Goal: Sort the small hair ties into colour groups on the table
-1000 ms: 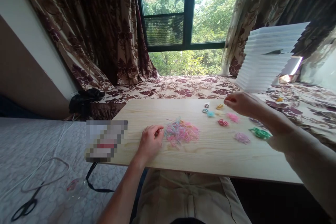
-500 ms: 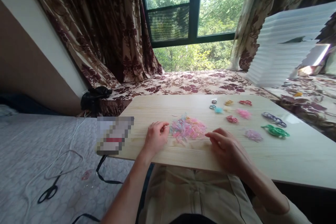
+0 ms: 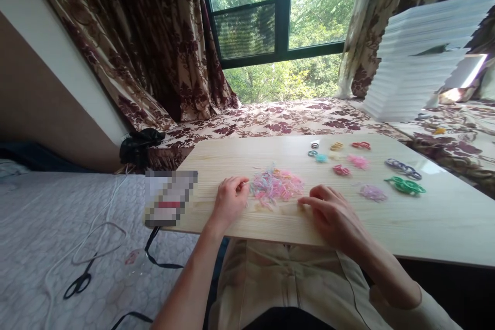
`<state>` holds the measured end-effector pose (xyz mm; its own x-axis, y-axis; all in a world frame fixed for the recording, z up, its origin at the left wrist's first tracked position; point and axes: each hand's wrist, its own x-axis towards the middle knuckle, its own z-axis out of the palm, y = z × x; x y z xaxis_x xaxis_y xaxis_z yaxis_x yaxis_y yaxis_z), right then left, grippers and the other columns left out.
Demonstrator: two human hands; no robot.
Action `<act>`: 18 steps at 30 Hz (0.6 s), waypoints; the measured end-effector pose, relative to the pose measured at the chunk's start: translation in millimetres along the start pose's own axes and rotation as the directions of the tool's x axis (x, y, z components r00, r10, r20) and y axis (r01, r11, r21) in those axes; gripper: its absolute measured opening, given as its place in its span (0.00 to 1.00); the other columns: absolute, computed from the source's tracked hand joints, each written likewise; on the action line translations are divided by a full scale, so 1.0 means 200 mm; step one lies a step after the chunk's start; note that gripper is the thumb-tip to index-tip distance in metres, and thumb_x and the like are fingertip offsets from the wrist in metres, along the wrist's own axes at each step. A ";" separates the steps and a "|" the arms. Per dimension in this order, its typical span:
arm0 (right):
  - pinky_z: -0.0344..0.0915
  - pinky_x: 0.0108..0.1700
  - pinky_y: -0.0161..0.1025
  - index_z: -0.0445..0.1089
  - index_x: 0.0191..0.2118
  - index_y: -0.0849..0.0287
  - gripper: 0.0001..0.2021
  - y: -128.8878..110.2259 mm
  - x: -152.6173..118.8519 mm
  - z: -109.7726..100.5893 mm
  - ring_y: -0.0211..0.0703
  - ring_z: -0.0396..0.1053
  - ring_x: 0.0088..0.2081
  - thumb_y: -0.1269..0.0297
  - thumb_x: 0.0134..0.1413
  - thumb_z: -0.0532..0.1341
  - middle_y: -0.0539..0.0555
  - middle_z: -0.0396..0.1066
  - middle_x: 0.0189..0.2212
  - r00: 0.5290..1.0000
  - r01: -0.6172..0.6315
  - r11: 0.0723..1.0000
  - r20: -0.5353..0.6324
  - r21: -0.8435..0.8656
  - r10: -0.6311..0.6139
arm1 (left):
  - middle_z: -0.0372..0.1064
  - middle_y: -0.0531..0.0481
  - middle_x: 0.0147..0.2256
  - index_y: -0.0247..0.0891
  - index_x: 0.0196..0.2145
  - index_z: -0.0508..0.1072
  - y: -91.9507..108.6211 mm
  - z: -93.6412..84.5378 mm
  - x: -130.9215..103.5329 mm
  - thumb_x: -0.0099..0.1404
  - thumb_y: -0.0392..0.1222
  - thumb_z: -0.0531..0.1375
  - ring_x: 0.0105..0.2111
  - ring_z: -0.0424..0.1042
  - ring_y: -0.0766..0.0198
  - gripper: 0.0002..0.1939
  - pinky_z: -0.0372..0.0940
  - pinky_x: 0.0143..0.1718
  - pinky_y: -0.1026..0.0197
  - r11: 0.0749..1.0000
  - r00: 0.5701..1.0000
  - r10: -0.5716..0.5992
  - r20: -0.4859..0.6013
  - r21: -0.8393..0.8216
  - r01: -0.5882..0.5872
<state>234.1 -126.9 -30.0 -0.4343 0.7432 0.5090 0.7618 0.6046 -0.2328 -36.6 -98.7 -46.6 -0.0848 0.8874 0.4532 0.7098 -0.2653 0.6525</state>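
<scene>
A loose heap of small pastel elastic bands (image 3: 276, 185), mostly pink with blue and lilac, lies on the pale wooden table between my hands. Just left of it rests my left hand (image 3: 232, 198), its fingers curled in; whatever they may hold is hidden. On the heap's right front side is my right hand (image 3: 332, 214), with the index finger stretched out towards the bands and its tip low at the tabletop. The other fingers are bent, and I see nothing held in them. Nearest to the right hand are a lilac bunch of bands (image 3: 373, 193) and a dark pink bunch (image 3: 341, 170).
Farther right lie green hair ties (image 3: 407, 185) and purple ones (image 3: 403, 169). Pink (image 3: 358, 161), teal (image 3: 321, 157), red (image 3: 361, 145) and yellow (image 3: 336, 146) bunches sit behind. A blurred-out flat object (image 3: 172, 198) is at the table's left edge; scissors (image 3: 78, 285) lie on the bed.
My right index finger has stretched out and shifted slightly left along the heap's front edge. My left hand has stayed in place. The whole view has shifted slightly.
</scene>
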 end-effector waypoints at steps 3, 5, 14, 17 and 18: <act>0.67 0.42 0.42 0.78 0.42 0.53 0.18 0.00 -0.01 -0.01 0.45 0.69 0.39 0.75 0.55 0.53 0.57 0.71 0.36 1.000 0.001 0.999 -0.031 0.038 0.000 | 0.76 0.48 0.34 0.37 0.37 0.78 0.00 0.00 0.00 0.63 0.35 0.58 0.39 0.73 0.60 0.09 0.68 0.45 0.58 1.000 1.000 -0.004 0.002 -0.004 0.004; 0.67 0.42 0.44 0.78 0.43 0.53 0.19 0.01 -0.01 -0.01 0.47 0.69 0.40 0.75 0.55 0.53 0.57 0.72 0.37 0.997 -0.033 0.999 -0.062 0.027 0.034 | 0.76 0.48 0.34 0.38 0.37 0.78 0.00 0.00 0.00 0.63 0.35 0.58 0.39 0.73 0.61 0.09 0.68 0.45 0.58 1.000 1.000 -0.003 0.003 -0.007 0.003; 0.67 0.41 0.43 0.77 0.36 0.55 0.14 0.01 -0.01 0.00 0.46 0.70 0.37 0.72 0.55 0.54 0.56 0.72 0.35 0.997 -0.054 0.998 -0.064 -0.038 0.051 | 0.77 0.48 0.35 0.38 0.37 0.78 -0.01 0.00 0.00 0.63 0.35 0.58 0.40 0.73 0.60 0.08 0.67 0.48 0.56 1.000 1.000 0.007 0.003 -0.010 -0.007; 0.67 0.40 0.41 0.76 0.35 0.56 0.13 0.01 -0.01 0.00 0.45 0.71 0.38 0.72 0.56 0.54 0.56 0.72 0.35 0.993 -0.041 0.999 -0.108 -0.030 0.037 | 0.77 0.47 0.35 0.38 0.37 0.78 -0.01 0.00 0.00 0.63 0.35 0.58 0.40 0.73 0.60 0.08 0.67 0.48 0.56 1.000 1.000 0.006 0.002 -0.011 -0.006; 0.67 0.40 0.41 0.76 0.35 0.56 0.13 0.01 -0.02 0.00 0.45 0.71 0.38 0.72 0.56 0.54 0.56 0.72 0.35 0.992 -0.039 0.999 -0.117 -0.031 0.036 | 0.77 0.47 0.35 0.38 0.37 0.78 -0.01 0.00 0.00 0.64 0.35 0.58 0.40 0.73 0.60 0.08 0.67 0.48 0.57 1.000 1.000 0.006 0.003 -0.012 -0.006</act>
<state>236.7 -128.8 -31.1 -0.3477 0.7256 0.5938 0.7927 0.5658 -0.2272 -37.4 -98.0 -47.6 -0.0785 0.8872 0.4547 0.7020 -0.2747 0.6570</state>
